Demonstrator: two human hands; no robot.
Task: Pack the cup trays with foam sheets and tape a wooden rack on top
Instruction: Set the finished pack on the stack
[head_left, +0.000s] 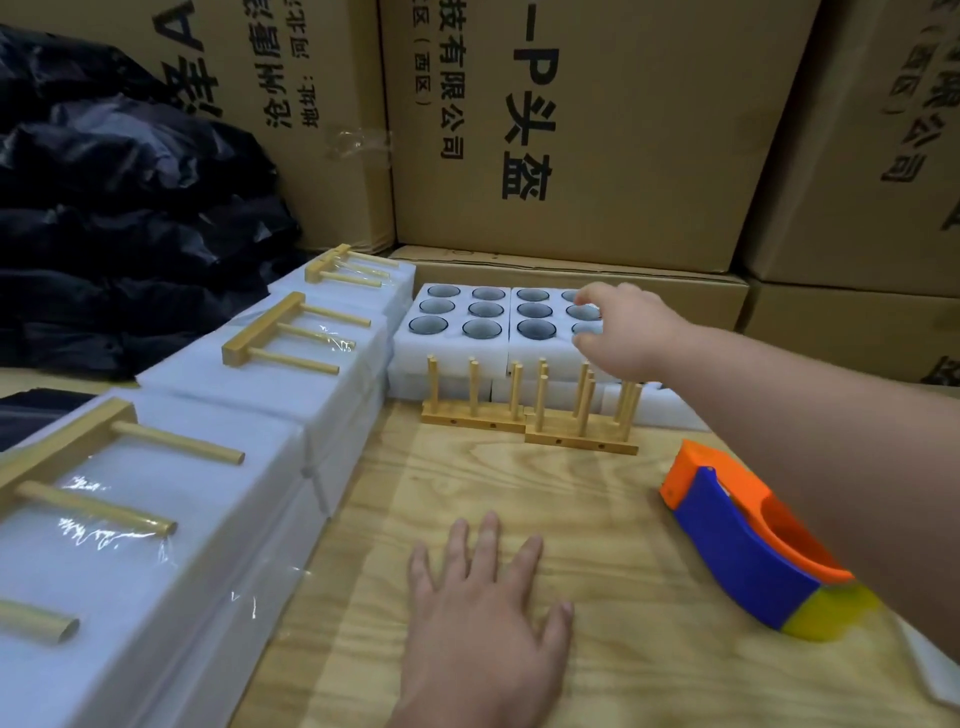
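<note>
Reaching marks this moment: the right hand stretches to the far edge of the bench, its fingers curled over the right-hand cup tray, thumb at the near rim and fingertips at the far cups. Whether it has a firm hold yet I cannot tell.

The left hand lies flat on the bench near the front edge, fingers spread, holding nothing.

Two cup trays sit side by side at the far edge on more white foam, with two wooden racks upright just in front. Along the left edge lie finished bundles, each with a rack taped on top. A tape dispenser rests by the right edge.

The step looks like fetching a tray to start a new pack. Next, likely, lifting it over the upright racks without knocking them and setting it down in the middle.
</note>
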